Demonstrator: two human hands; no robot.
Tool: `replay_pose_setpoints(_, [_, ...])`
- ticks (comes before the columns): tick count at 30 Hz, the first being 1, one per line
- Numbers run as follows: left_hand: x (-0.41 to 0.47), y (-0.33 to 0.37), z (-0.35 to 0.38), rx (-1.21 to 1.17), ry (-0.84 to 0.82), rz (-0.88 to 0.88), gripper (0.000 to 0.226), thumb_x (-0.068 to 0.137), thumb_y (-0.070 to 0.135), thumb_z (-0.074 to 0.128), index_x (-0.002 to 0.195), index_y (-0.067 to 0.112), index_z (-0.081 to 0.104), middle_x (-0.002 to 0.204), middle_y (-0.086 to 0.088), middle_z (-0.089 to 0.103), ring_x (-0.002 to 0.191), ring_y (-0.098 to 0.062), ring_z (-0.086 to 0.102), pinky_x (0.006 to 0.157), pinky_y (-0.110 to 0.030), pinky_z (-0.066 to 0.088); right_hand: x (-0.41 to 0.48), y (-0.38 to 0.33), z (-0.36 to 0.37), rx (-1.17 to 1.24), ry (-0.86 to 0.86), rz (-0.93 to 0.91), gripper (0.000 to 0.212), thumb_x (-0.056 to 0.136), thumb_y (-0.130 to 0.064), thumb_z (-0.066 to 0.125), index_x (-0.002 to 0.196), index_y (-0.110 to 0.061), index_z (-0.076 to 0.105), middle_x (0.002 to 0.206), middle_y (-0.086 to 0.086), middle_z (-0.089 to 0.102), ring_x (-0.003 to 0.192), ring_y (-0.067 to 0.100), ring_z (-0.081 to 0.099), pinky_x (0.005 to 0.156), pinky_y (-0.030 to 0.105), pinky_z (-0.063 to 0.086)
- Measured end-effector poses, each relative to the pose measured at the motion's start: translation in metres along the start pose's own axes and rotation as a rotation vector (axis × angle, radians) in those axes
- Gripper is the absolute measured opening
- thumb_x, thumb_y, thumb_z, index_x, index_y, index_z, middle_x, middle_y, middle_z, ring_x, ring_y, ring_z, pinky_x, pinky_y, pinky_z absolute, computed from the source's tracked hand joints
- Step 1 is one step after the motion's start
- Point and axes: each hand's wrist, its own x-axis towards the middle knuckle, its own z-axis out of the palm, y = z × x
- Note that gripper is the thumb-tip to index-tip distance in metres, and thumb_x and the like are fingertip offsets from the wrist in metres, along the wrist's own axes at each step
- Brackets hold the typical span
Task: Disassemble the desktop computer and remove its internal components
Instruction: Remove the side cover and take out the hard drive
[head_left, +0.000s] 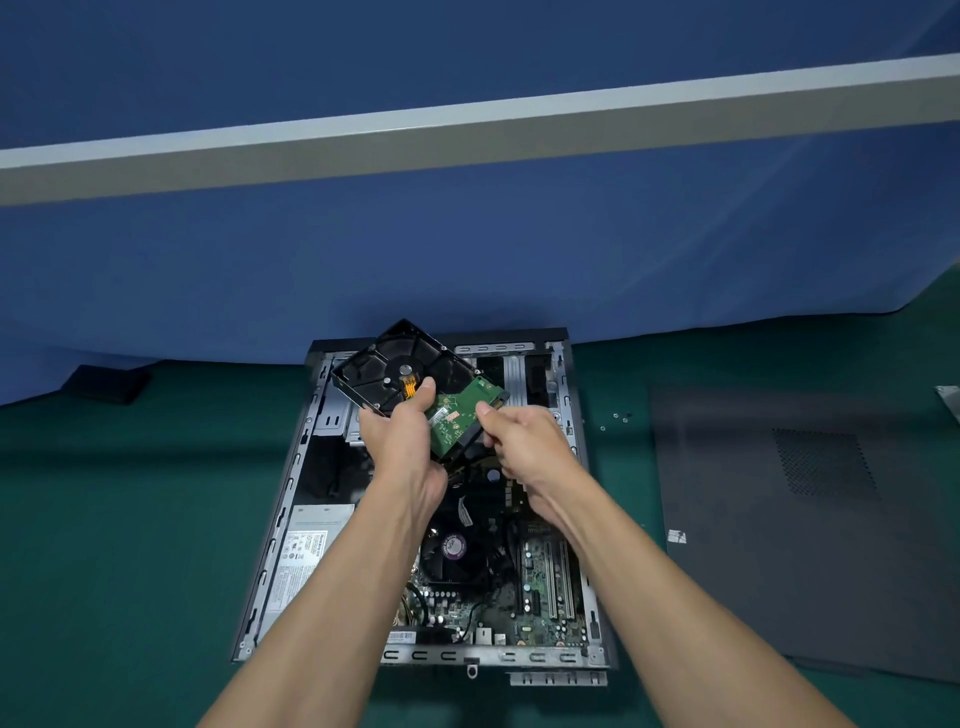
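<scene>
Above the open computer case (281, 519), the left hand (400, 436) gripped the hard drive (410, 376), with its thumb on the green board side. Just right of it, the right hand (524, 441) pinched the black plug (469, 441) at the drive's near edge. The plug probably needed a straight pull, without twisting, while the left hand held firm. Below both hands the case walls stood close. Right of the right hand, the green mat (618, 493) before the side panel (779, 519) offered room.
</scene>
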Motion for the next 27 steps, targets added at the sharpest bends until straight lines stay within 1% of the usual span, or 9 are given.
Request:
replay_pose_setpoints(5, [0.005,0.010,0.004,-0.031,-0.005,0.013,0.033,0.081,0.003,0.075,0.101,0.013,0.051,0.105,-0.016,0.070,0.088,-0.034,0.071,0.068,-0.060,0.057,-0.003,0.019,0.000,0.111,-0.022,-0.016,0.037,0.099,-0.037,0.047,0.071,-0.014,0.056,0.047,-0.011,0.041,0.046,0.009,0.035,0.050,0.026,0.031])
replay_pose_setpoints(7, [0.005,0.014,0.006,-0.025,-0.017,0.028,0.034,0.081,0.004,0.075,0.102,0.014,0.050,0.108,-0.014,0.069,0.094,-0.033,0.070,0.072,-0.060,0.057,-0.008,0.028,-0.002,0.122,-0.046,0.024,0.035,0.101,-0.034,0.042,0.083,-0.011,0.061,0.059,-0.004,0.053,0.054,0.012,0.045,0.055,0.027,0.040])
replay_pose_setpoints(10, [0.001,0.015,0.011,0.026,-0.083,0.038,0.037,0.082,0.008,0.076,0.100,0.020,0.047,0.113,-0.012,0.068,0.100,-0.031,0.068,0.076,-0.058,0.057,-0.015,0.038,-0.004,0.006,-0.051,0.072,0.039,0.102,-0.041,0.036,0.123,-0.018,0.059,0.111,0.000,0.065,0.101,0.015,0.060,0.095,0.036,0.047])
replay_pose_setpoints(12, [-0.004,0.010,0.017,0.083,-0.123,0.039,0.041,0.082,0.012,0.077,0.099,0.025,0.042,0.108,-0.006,0.068,0.098,-0.026,0.068,0.077,-0.053,0.058,-0.017,0.034,-0.015,-0.061,0.157,0.016,0.045,0.100,-0.049,0.034,0.136,-0.026,0.047,0.131,-0.004,0.055,0.116,0.014,0.053,0.102,0.037,0.041])
replay_pose_setpoints(15, [-0.015,-0.002,0.028,0.182,-0.213,0.058,0.042,0.085,0.026,0.075,0.118,0.017,0.051,0.111,-0.005,0.071,0.099,-0.024,0.069,0.084,-0.055,0.056,-0.017,0.014,-0.045,-0.093,0.393,-0.161,0.050,0.096,-0.052,0.041,0.139,-0.027,0.040,0.135,-0.004,0.048,0.113,0.008,0.049,0.095,0.029,0.039])
replay_pose_setpoints(18, [-0.027,-0.020,0.046,0.304,-0.280,-0.023,0.072,0.086,0.060,0.059,0.144,0.024,0.035,0.138,-0.002,0.056,0.122,-0.026,0.057,0.100,-0.060,0.044,-0.022,0.003,-0.072,-0.248,0.325,-0.259,0.086,0.081,-0.069,0.046,0.150,-0.026,0.017,0.151,0.000,0.026,0.135,0.015,0.030,0.109,0.037,0.030])
replay_pose_setpoints(21, [-0.038,-0.043,0.063,0.386,-0.394,-0.040,0.065,0.090,0.067,0.044,0.134,0.019,0.048,0.135,-0.004,0.058,0.122,-0.026,0.057,0.104,-0.056,0.041,-0.031,-0.002,-0.090,-0.486,0.246,-0.281,0.120,0.059,-0.088,0.048,0.151,-0.032,-0.006,0.156,-0.008,0.007,0.143,0.014,0.006,0.114,0.043,0.019])
replay_pose_setpoints(24, [-0.046,-0.063,0.079,0.343,-0.551,-0.146,0.060,0.094,0.063,0.040,0.126,0.015,0.058,0.117,-0.009,0.069,0.107,-0.028,0.067,0.095,-0.048,0.051,-0.035,0.003,-0.113,-0.479,0.267,-0.210,0.130,0.052,-0.084,0.059,0.149,-0.036,-0.013,0.155,-0.006,0.011,0.142,0.016,0.006,0.113,0.045,0.021])
replay_pose_setpoints(27, [-0.047,-0.077,0.092,0.310,-0.694,-0.294,0.071,0.094,0.068,0.027,0.126,0.014,0.060,0.117,-0.012,0.069,0.107,-0.027,0.067,0.088,-0.041,0.055,-0.035,0.013,-0.137,-0.484,0.288,-0.171,0.133,0.053,-0.070,0.073,0.145,-0.043,-0.018,0.153,0.002,0.017,0.139,0.025,0.013,0.112,0.049,0.022])
